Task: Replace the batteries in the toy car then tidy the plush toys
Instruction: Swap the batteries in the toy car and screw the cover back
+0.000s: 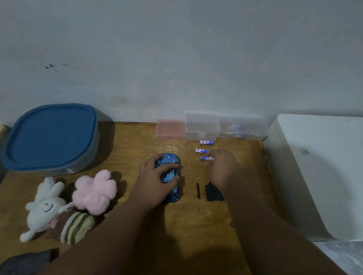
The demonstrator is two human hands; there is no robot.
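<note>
A blue toy car (pixel 169 164) sits mid-table, and my left hand (pixel 157 179) grips it from above. Three blue-and-white batteries lie in a row to its right: the far battery (pixel 206 142), the middle battery (pixel 201 150) and the near battery (pixel 205 158). My right hand (pixel 223 167) has its fingertips at the near battery; whether they pinch it is unclear. A small black screwdriver (pixel 198 193) and a black battery cover (pixel 214 194) lie near my right wrist. A white bunny plush (pixel 43 208), a pink plush (pixel 95 190) and a striped brown plush (pixel 76 227) lie at the left.
A metal container with a blue lid (pixel 51 137) stands at the back left. Against the wall are a pink box (pixel 170 128) and two clear plastic boxes (pixel 201 126), (pixel 242 128). A white appliance (pixel 326 172) borders the wooden table (pixel 189 236) on the right. A dark grey cloth item (pixel 24 264) lies front left.
</note>
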